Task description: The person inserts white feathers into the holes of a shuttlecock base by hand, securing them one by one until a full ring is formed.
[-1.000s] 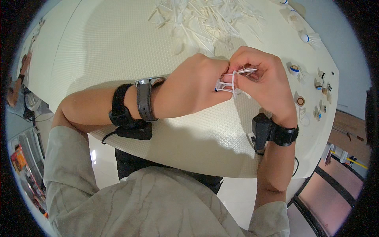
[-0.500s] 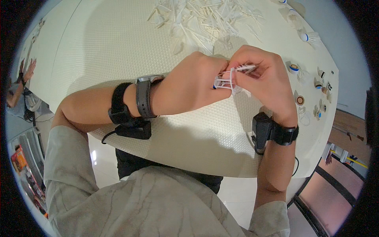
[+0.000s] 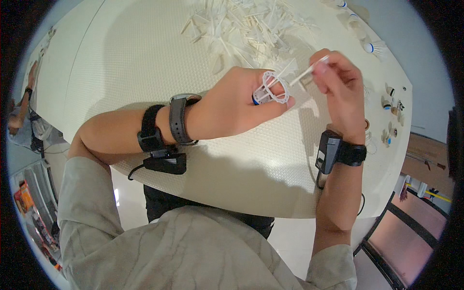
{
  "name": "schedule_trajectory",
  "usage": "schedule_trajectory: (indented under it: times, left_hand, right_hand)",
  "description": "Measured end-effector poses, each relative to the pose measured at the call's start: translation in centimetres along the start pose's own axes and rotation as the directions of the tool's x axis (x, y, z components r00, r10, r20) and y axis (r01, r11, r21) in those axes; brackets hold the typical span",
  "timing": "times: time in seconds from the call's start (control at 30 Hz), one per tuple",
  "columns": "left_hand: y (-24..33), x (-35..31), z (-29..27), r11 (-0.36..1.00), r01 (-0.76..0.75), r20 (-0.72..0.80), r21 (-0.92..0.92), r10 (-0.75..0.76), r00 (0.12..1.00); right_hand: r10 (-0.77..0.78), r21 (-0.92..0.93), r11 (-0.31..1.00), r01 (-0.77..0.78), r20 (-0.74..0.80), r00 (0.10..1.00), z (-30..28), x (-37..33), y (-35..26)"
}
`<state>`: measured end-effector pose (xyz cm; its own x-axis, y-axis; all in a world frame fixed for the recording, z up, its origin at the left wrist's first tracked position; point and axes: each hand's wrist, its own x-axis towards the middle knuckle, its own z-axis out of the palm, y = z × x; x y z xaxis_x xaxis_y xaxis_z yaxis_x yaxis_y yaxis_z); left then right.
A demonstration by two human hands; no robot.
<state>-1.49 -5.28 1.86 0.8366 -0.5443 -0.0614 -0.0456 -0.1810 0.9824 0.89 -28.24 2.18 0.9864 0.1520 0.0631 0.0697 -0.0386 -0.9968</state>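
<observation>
My left hand [image 3: 237,106] is closed round a shuttlecock frame [image 3: 263,94], a white openwork cage with a ring at its wide end and a blue band at its base. The ring faces up and to the right, and my fingers hide part of the base. To the right of it, my right hand [image 3: 342,79] pinches a white feather [image 3: 303,76] between thumb and fingers. The feather's shaft points toward the ring; from here it looks apart from it. Another thin white shaft [image 3: 289,67] shows just behind the ring.
Beyond my hands lies a heap of white feathers [image 3: 246,29] on the textured white table [image 3: 145,63]. Shuttlecocks [image 3: 374,48] and small round corks [image 3: 386,104] line the right edge. Another person's arm [image 3: 21,104] shows at the far left.
My right hand has drawn away up and to the right from the shuttlecock frame, with the feather in its pinch. My left hand has tilted the frame so its ring opens more into view.
</observation>
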Motion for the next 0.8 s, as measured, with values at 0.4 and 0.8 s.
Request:
schedule_trajectory:
  times: [0.4, 0.8]
  left_hand:
    - [-1.2, 0.1, 0.2, 0.979, -0.199, 0.191, -0.044, 0.204, 0.960]
    - [-1.5, 0.0, 0.5, 0.977, -0.183, 0.184, -0.106, 0.200, 0.962]
  right_hand:
    - [-0.088, 0.070, 0.994, 0.090, -0.025, 0.996, 1.2, 0.0, 0.1]
    - [-0.087, 0.120, 0.989, 0.087, -0.002, 0.996, 1.5, -0.4, -0.2]
